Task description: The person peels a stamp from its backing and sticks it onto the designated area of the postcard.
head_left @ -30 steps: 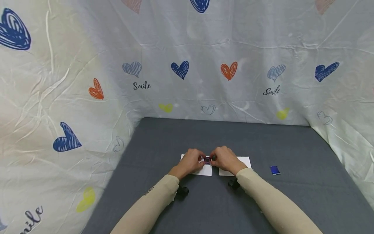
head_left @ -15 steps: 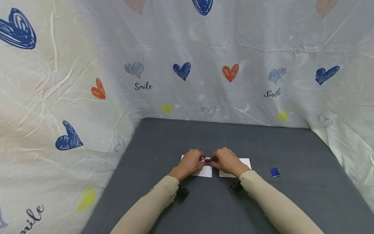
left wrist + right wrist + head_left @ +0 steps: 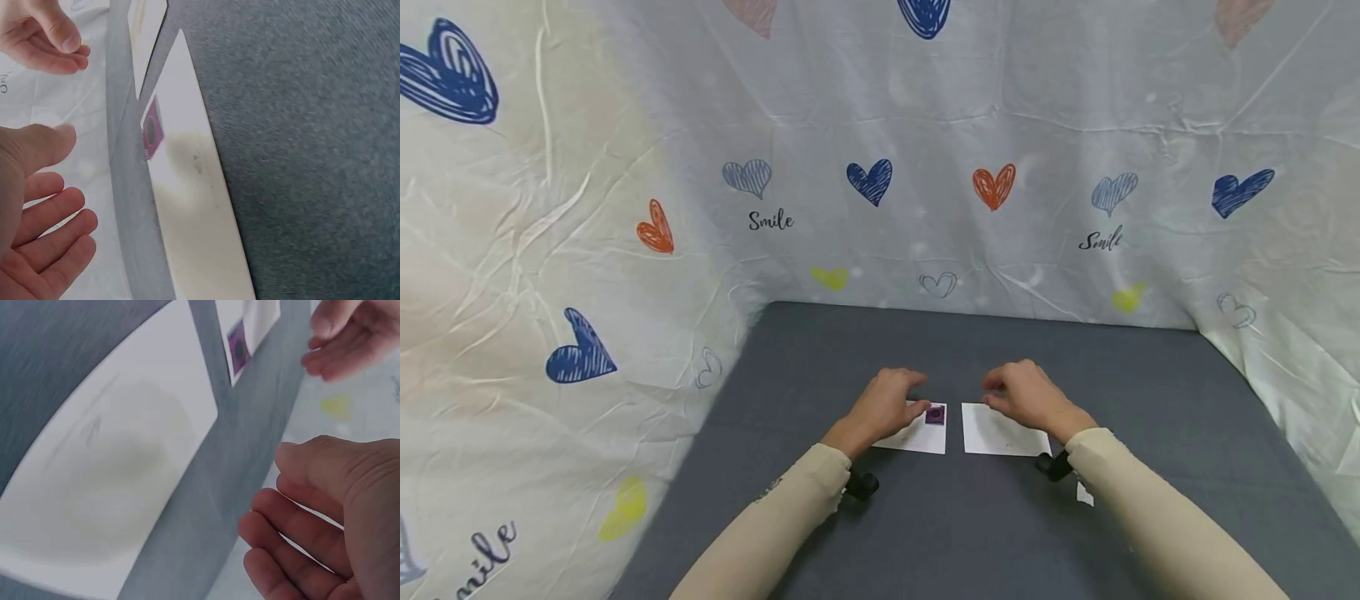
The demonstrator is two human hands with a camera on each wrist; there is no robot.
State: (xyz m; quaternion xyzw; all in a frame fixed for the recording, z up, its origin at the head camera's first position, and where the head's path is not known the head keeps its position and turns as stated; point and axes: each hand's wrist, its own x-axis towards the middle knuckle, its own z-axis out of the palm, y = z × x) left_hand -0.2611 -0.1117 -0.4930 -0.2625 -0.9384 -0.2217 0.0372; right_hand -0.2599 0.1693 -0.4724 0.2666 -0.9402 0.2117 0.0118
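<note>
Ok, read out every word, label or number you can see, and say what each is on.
"Smile": cloth, back, left of centre.
"Smile": cloth, back, right of centre.
"mile": cloth, lower left, cut by frame.
Sticker: tiny marks, unreadable.
Left card, right card: faint marks, too blurred.
Left sleeve: dark marks, unreadable.

Head view is softly lit, curtain (image 3: 497,208) warm-tinted well left of the left hand (image 3: 882,408), table (image 3: 962,517) faintly shadowed beneath sleeves (image 3: 767,525); left-wrist view shows pale glare on the left card (image 3: 200,231) beside that hand; right-wrist view is hazy, the right card (image 3: 150,425) near the right hand (image 3: 1030,396) blurred.
</note>
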